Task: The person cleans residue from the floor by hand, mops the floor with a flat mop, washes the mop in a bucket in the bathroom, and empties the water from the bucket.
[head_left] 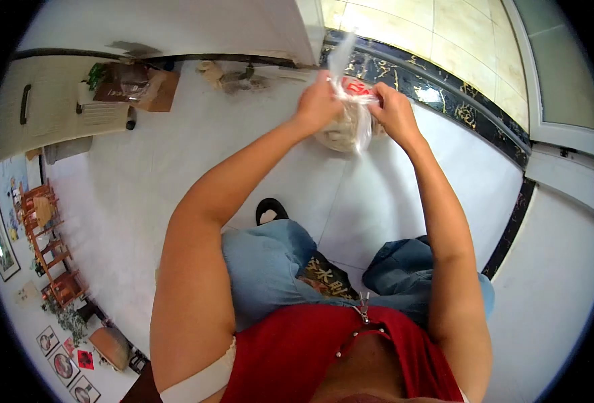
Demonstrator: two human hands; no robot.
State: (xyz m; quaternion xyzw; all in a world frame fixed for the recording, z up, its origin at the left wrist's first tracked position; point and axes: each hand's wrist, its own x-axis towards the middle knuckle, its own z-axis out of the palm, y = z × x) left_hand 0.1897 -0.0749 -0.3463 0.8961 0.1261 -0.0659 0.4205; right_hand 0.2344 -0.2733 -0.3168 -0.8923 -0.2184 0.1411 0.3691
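Note:
A clear plastic bag with pale contents and red print stands on the floor ahead of me. Its top is gathered into a white twist or knot, and one loose end sticks up. My left hand pinches the bag's top on the left side. On the other side, my right hand has its fingers closed on the plastic near the knot. The twisted plastic stretches between both hands. What exactly fills the bag I cannot make out.
A black marbled threshold runs behind the bag to the right, beside a white door frame. Left lies an open cardboard box near a cabinet. A dark printed packet shows between my knees.

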